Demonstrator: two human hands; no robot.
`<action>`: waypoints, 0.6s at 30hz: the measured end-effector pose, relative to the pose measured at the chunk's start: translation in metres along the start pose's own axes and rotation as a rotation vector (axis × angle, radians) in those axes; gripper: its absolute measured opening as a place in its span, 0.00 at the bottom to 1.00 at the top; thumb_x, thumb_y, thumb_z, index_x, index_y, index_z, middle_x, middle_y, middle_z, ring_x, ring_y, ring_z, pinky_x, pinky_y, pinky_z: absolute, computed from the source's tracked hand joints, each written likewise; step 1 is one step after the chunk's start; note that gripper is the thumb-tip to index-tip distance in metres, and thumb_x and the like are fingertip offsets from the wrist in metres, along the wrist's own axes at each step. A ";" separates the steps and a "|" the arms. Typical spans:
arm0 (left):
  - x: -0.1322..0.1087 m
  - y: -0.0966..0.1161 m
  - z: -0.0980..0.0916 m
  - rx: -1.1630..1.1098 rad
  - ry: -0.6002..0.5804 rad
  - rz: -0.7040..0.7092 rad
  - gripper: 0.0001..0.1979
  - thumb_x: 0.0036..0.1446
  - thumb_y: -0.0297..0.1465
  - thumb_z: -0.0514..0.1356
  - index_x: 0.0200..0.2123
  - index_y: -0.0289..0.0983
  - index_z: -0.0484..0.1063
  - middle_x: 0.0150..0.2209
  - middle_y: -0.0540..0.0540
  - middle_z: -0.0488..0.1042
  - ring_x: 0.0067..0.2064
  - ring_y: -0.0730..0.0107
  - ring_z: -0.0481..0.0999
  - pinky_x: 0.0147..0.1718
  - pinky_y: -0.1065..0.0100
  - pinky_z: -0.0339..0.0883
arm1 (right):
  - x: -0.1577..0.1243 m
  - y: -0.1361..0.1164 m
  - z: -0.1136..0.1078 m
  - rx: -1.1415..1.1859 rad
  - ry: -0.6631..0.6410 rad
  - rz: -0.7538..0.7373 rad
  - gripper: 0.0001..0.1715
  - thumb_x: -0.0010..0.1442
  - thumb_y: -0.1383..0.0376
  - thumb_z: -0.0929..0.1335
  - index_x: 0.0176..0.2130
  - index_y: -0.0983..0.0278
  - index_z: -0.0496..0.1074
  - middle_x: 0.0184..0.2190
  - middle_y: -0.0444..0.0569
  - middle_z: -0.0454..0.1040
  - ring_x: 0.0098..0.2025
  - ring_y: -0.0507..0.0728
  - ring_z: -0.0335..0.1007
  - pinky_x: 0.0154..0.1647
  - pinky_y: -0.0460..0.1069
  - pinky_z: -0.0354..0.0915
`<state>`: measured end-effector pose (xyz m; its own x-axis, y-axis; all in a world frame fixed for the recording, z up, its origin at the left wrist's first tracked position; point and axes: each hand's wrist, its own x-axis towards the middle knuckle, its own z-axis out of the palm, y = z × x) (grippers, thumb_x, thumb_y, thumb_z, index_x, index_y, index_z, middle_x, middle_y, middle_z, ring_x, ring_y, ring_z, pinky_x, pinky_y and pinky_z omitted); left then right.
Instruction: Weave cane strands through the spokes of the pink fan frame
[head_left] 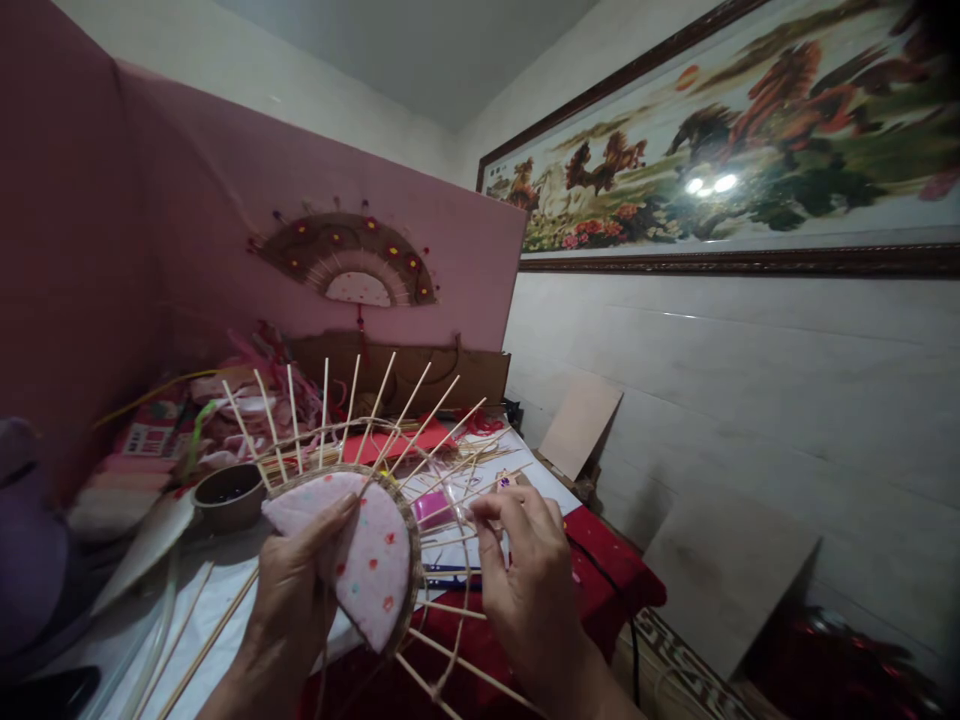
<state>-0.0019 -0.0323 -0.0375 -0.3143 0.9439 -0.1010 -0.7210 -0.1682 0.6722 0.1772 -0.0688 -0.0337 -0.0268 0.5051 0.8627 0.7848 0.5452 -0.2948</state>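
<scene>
My left hand (pixel 289 585) grips a half-round fan piece (pixel 375 560), thumb on its front. White cloth with small red and blue prints covers the piece, and brown cord wraps its curved rim. Thin wooden sticks (pixel 326 410) fan outward from that rim. A loose line of brown twine (pixel 455 650) curves across the sticks, well out from the rim. To the right of the piece, my right hand (pixel 525 565) pinches thumb and forefinger together where the twine passes among the right-hand sticks. The exact hold is partly hidden by the fingers.
A finished-looking decorated fan (pixel 360 255) hangs on the pink board (pixel 465 250). Behind the hands lie a dark bowl (pixel 229 497), red paper (pixel 420 440), loose sticks (pixel 214 640) and a pink item (pixel 433 508). Red cloth (pixel 615 575) covers the table's right edge. Flat boards (pixel 581 425) lean on the wall.
</scene>
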 end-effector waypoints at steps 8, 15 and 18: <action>-0.003 0.002 0.001 0.017 0.000 0.013 0.09 0.45 0.15 0.61 0.30 0.30 0.76 0.25 0.45 0.80 0.24 0.69 0.78 0.23 0.71 0.75 | 0.004 -0.006 0.008 -0.042 -0.002 0.035 0.08 0.55 0.73 0.68 0.31 0.62 0.66 0.29 0.45 0.72 0.35 0.58 0.64 0.42 0.54 0.55; -0.004 0.000 0.000 0.015 0.000 0.010 0.09 0.42 0.16 0.64 0.29 0.31 0.76 0.26 0.46 0.80 0.24 0.69 0.78 0.24 0.71 0.75 | 0.010 -0.002 0.007 -0.089 -0.082 0.016 0.08 0.54 0.74 0.69 0.31 0.62 0.66 0.29 0.45 0.71 0.33 0.57 0.63 0.37 0.52 0.53; -0.004 0.000 0.001 0.028 0.011 0.012 0.09 0.43 0.17 0.64 0.30 0.31 0.76 0.26 0.46 0.80 0.24 0.69 0.78 0.23 0.71 0.75 | 0.009 -0.002 0.009 -0.087 -0.056 0.026 0.09 0.53 0.75 0.68 0.31 0.62 0.66 0.28 0.44 0.72 0.33 0.57 0.64 0.37 0.52 0.53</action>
<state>-0.0004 -0.0362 -0.0365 -0.3302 0.9385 -0.1010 -0.6994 -0.1714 0.6938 0.1700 -0.0592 -0.0294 -0.0384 0.5559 0.8304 0.8364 0.4726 -0.2777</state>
